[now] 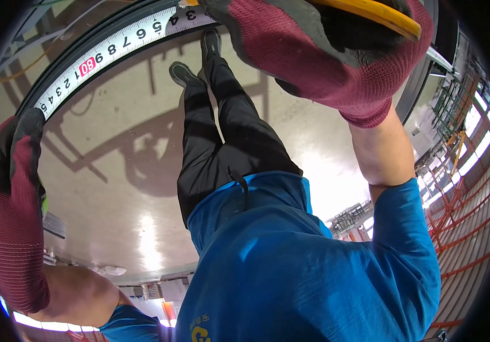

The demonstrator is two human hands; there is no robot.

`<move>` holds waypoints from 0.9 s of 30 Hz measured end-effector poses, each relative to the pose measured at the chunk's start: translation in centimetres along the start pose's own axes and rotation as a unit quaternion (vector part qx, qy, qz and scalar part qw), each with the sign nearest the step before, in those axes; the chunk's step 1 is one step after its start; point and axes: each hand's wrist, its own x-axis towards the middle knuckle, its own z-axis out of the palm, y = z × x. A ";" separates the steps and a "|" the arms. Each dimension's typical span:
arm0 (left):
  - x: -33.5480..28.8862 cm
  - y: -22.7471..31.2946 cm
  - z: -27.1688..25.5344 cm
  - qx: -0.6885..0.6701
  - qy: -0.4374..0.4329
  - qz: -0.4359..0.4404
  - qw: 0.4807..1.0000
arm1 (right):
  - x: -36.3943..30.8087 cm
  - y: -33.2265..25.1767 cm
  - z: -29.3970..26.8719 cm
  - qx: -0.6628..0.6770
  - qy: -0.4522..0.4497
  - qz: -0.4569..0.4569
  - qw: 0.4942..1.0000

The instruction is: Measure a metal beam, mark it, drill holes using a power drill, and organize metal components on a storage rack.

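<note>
A white tape measure blade (128, 41) with black markings and one red block lies along a dark metal bar (67, 57). My left hand (14, 188), in a maroon knit glove with dark-coated fingers, closes on the blade at its left end. Part of a yellow-green thing shows beside that glove; most of it is hidden. My right hand (324, 65), gloved alike, is closed around a yellow pencil (378, 16) over the bar's right part. A yellow tip touches or hovers just above the blade beside this glove; which one I cannot tell.
Below the bar lies a pale smooth floor (114, 142) with shadows of a frame across it. My dark shoes (185, 74) stand just under the bar. Red metal framework (455, 222) and racks (450, 108) are at the right. An orange cable (14, 77) runs at the upper left.
</note>
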 end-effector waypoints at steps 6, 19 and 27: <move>-0.2 -1.3 0.2 -0.012 0.017 0.017 1.000 | 0.0 0.5 -0.6 -0.039 0.000 -0.009 0.999; -0.5 -2.8 1.3 -0.032 0.060 0.034 0.997 | 1.1 1.2 -0.5 -0.067 0.026 -0.039 0.997; -0.1 -4.0 1.5 -0.050 0.084 0.062 0.993 | 0.8 0.8 -0.9 -0.104 0.049 -0.080 0.990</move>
